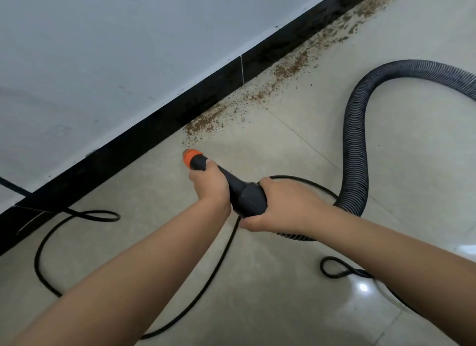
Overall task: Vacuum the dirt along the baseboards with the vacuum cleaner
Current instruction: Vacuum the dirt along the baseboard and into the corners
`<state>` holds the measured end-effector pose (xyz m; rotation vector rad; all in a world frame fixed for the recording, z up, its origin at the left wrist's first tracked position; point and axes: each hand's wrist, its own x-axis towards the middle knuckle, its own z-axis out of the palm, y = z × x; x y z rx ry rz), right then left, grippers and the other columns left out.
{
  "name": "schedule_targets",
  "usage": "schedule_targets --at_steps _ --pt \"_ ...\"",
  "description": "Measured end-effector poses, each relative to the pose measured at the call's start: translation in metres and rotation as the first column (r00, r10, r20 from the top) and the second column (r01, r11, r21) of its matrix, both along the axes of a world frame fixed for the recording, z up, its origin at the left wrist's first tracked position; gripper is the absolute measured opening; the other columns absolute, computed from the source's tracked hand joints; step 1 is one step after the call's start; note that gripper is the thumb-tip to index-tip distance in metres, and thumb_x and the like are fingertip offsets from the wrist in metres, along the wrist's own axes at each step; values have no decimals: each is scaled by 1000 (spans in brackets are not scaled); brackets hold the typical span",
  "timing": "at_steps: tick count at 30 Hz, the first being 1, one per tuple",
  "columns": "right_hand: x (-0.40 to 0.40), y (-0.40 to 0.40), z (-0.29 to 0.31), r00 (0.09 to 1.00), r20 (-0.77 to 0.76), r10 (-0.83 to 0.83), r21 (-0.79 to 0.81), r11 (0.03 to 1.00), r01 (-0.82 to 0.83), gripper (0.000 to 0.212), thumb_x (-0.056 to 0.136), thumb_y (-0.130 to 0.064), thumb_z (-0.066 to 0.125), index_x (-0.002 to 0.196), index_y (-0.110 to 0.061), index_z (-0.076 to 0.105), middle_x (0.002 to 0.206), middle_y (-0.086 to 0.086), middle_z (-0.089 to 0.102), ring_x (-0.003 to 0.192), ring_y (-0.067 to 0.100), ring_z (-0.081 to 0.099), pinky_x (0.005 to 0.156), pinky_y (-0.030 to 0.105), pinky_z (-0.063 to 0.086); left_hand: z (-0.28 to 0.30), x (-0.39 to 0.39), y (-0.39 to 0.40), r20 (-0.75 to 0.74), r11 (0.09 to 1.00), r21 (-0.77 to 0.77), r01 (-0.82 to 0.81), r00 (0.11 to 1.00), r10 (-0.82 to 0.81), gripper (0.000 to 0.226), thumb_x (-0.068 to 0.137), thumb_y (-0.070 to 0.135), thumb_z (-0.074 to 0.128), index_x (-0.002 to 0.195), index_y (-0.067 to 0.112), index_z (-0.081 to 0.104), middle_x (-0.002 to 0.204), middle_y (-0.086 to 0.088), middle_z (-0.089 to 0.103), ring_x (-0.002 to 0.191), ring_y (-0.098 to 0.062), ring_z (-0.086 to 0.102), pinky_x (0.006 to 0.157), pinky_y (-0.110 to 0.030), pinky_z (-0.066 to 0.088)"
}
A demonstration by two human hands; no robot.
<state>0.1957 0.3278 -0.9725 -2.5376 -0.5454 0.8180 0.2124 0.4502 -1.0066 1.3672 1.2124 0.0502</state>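
While both hands [210,183] grip nozzle [192,159], dirt [203,126] ahead

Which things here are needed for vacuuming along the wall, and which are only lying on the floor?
Needed: nozzle, held by left hand and right hand; hose; dirt; baseboard.
Lying about: black cable looped on the floor.

Pale grey wall [116,49], scuffed. Glossy beige tiled floor [296,281]. Thin black cable [219,263], looped loosely across the tiles.
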Motion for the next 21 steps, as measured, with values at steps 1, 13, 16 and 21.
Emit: schedule_targets --at_steps 1,13,16,21 --pt "-1 2 0 1000 -6 6 -8 1000 -6 52 68 -60 64 95 -20 45 80 -8 52 71 12 53 53 27 39 0 -2 2 2 1000 -1 11 1000 -11 45 100 32 34 138 9 29 125 -12 49 109 -29 52 89 -39 45" --pt "-25 31 -22 992 -79 97 -14 995 -99 51 75 -53 62 95 -22 26 81 -8 43 74 17 46 48 22 28 -20 -23 35 82 991 16 129 988 -130 38 90 13 55 123 8 39 86 -1 50 73 -14 51 64 -28 46" --pt "-24 39 -28 990 -86 109 1 994 -109 50 75 -51 63 94 -22 26 73 -11 37 72 16 45 47 21 27 -25 -23 44 98 994 33 104 989 -107 30 90 12 54 117 10 41 85 -3 50 71 -15 51 61 -27 45" --pt "-21 49 -32 993 -72 96 7 995 -96 51 76 -49 63 96 -21 26 80 -8 41 74 17 47 51 26 33 -29 -19 56 119 994 41 97 988 -102 34 90 10 53 121 7 40 85 -2 48 71 -15 49 61 -28 44"
